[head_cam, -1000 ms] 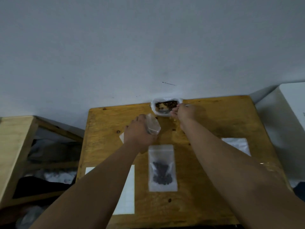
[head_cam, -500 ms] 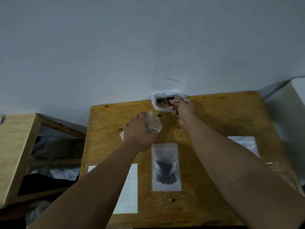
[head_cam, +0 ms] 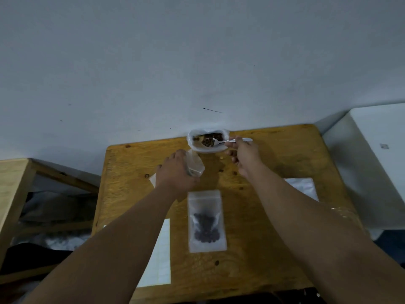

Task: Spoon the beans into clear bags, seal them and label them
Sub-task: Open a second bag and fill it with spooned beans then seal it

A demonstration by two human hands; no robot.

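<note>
Beans [head_cam: 208, 141], dark brown, heap the bowl of a slim silver metal spoon [head_cam: 228, 141], which our right grip [head_cam: 243, 154] pinches by the handle between thumb and curled fingers. We hold it roughly level over the open white plastic pouch [head_cam: 219, 150] of more beans at the far edge of the yellow wooden table [head_cam: 252, 249]. Our left grip [head_cam: 175, 172] is curled round a small clear plastic bag [head_cam: 195, 165], tilted with its top just beside the pouch's near rim. Between our forearms a second clear bag with beans in its lower half [head_cam: 207, 220] lies flat. A white label sheet [head_cam: 157, 253] lies partly under our left forearm, and flat clear bags [head_cam: 302, 187] lie beyond our right forearm.
</note>
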